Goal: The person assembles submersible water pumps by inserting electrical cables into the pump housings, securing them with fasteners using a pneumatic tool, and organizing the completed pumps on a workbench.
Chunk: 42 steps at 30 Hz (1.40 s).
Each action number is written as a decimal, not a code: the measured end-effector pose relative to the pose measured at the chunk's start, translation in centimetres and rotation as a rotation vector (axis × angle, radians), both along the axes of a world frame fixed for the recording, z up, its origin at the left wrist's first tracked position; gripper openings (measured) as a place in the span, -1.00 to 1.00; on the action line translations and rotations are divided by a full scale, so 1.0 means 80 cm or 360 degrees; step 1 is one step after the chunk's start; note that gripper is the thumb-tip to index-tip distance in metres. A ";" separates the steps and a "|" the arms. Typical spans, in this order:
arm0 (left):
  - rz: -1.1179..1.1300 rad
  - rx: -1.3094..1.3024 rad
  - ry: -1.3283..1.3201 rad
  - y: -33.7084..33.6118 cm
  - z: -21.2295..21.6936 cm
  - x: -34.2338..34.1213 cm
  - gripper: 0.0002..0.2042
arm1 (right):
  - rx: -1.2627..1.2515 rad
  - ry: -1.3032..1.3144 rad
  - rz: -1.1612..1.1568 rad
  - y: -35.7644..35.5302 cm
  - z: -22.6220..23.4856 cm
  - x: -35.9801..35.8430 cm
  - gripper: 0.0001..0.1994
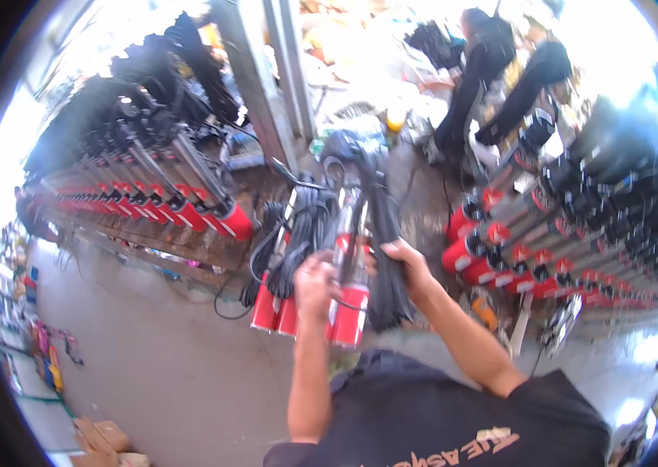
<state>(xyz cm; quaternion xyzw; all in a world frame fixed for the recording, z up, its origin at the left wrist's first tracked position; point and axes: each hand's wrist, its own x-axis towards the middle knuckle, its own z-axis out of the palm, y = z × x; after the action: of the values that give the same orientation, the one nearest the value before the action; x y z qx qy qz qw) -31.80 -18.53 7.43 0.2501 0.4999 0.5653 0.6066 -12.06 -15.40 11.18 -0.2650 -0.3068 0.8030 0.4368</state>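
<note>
- At the centre of the frame stands the long steel cylindrical pump with a red base (351,272), upright among like pumps.
- The left hand (313,284) clasps its body; the right hand (403,261) is clenched round the bundle of black cable (385,257).
- Risk, as I judge it: loose cable could snag the neighbouring red-based pumps (274,307) and topple them.
- Motion blur hides the fingers' exact hold; the pump's top is hard to make out.
</note>
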 end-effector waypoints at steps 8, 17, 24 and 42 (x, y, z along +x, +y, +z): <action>-0.0036 0.0027 0.1214 -0.039 -0.064 -0.083 -0.78 | 0.1020 -0.2555 -0.0087 -0.009 -0.220 -0.044 0.05; 0.0020 0.0772 0.0761 0.051 0.084 0.045 -0.88 | 0.0519 -0.2315 -0.0666 -0.079 -0.212 0.046 -0.22; -0.0935 0.1914 0.0453 0.161 0.265 0.294 -0.86 | 0.0342 -0.2126 -0.1276 -0.111 -0.163 0.100 -0.59; -0.0161 0.1850 0.0948 0.097 0.236 0.362 -0.61 | 0.0459 -0.2006 -0.1511 -0.106 -0.115 0.239 -0.80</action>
<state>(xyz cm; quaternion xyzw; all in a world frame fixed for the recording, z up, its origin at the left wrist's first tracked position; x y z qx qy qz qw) -2.83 -10.74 26.28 0.7064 0.2472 0.6207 0.2340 7.09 -23.89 2.00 -0.7118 -0.4511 0.1829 0.5063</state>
